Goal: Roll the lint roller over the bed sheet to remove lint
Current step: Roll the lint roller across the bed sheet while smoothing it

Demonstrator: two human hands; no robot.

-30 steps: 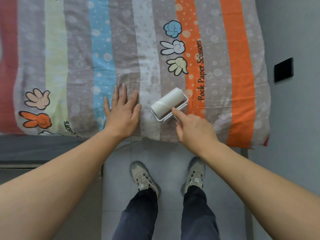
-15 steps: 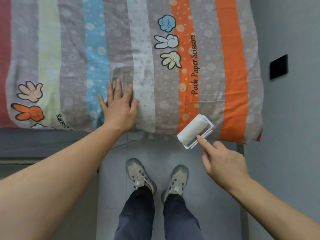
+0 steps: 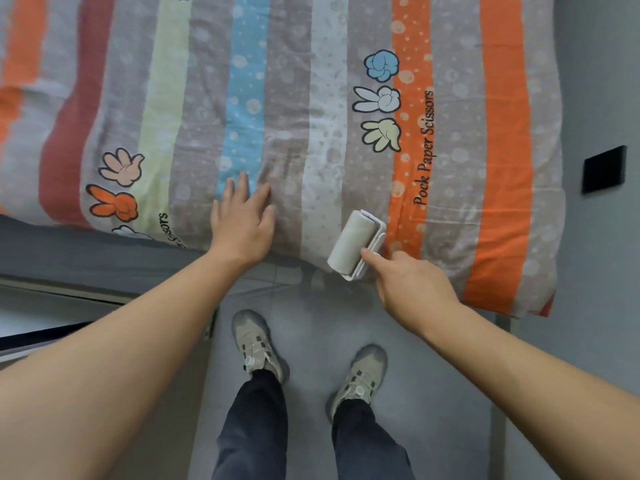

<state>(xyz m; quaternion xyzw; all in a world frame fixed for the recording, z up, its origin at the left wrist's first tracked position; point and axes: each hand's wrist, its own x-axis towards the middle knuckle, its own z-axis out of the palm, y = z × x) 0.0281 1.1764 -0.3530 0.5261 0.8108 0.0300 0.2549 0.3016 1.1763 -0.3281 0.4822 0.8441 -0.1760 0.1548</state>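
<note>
Left hand (image 3: 242, 226) pressed flat on the bed sheet (image 3: 311, 98), right hand (image 3: 412, 285) gripping the lint roller (image 3: 353, 245) at the near edge, rolling looks underway with much left.

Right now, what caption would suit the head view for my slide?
Left hand flat on the striped bed sheet; right hand holds the lint roller at the sheet's near edge.
</note>
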